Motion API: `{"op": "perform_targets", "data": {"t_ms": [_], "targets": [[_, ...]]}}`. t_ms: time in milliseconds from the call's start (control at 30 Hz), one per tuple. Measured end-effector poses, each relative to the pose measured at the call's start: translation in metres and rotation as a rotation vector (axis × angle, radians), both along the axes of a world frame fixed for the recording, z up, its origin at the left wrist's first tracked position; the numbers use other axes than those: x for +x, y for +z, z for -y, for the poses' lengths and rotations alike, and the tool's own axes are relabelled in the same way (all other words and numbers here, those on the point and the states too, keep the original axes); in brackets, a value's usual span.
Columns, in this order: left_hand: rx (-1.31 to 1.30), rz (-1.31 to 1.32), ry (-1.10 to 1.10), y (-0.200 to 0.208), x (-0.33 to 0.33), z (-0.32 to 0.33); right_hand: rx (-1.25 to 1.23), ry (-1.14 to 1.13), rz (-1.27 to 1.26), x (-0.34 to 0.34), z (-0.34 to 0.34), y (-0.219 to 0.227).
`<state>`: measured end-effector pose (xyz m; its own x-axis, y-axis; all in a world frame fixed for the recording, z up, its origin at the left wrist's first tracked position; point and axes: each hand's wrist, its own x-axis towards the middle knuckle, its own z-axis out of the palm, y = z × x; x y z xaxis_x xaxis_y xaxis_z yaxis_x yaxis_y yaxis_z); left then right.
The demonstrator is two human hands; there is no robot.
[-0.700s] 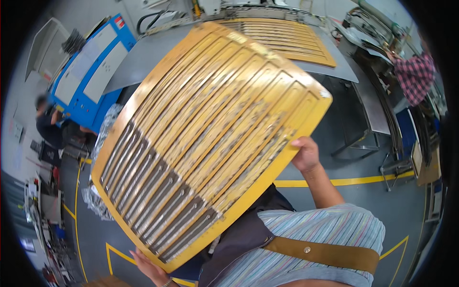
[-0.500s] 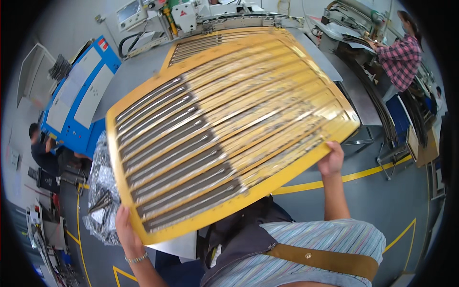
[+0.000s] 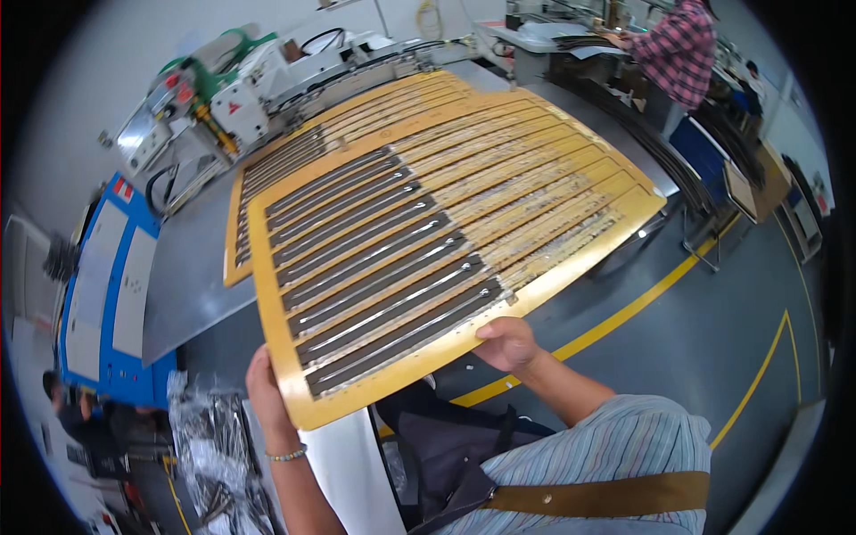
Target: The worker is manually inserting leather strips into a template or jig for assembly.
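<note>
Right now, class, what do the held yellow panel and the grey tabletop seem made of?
Held panel: perhaps plastic or coated board, glossy: its yellow border catches bright highlights.
Grey tabletop: probably sheet metal, smooth, satin, judging by its soft sheen.

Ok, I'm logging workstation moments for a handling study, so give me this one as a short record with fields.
Left hand: grips the yellow slotted panel at its near left corner
Right hand: grips the near edge, thumb on top
Panel contents: dark strips in the left part of the slots
Behind it: a second yellow panel on a grey table, partly hidden
Contact between panels: cannot tell
Far left: blue cabinet
Lower left: clear plastic wrapping
Upper right: co-worker in checked shirt
</note>
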<state>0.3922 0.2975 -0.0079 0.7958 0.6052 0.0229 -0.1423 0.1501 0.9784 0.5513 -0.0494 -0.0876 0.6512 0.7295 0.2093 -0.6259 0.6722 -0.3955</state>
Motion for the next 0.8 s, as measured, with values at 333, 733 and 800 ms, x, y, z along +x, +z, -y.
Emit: {"op": "perform_targets", "data": {"t_ms": [333, 733, 800], "targets": [[0.404, -0.003, -0.020, -0.054, 0.150, -0.065, -0.008, -0.185, -0.051, -0.016, 0.013, 0.013], [-0.208, 0.341, -0.191, -0.148, 0.175, -0.017, 0.043, -0.221, 0.049, -0.011, 0.012, 0.030], [-0.302, 0.384, -0.172, -0.165, 0.161, -0.011, 0.069, -0.234, 0.086, -0.008, 0.007, 0.030]]}}
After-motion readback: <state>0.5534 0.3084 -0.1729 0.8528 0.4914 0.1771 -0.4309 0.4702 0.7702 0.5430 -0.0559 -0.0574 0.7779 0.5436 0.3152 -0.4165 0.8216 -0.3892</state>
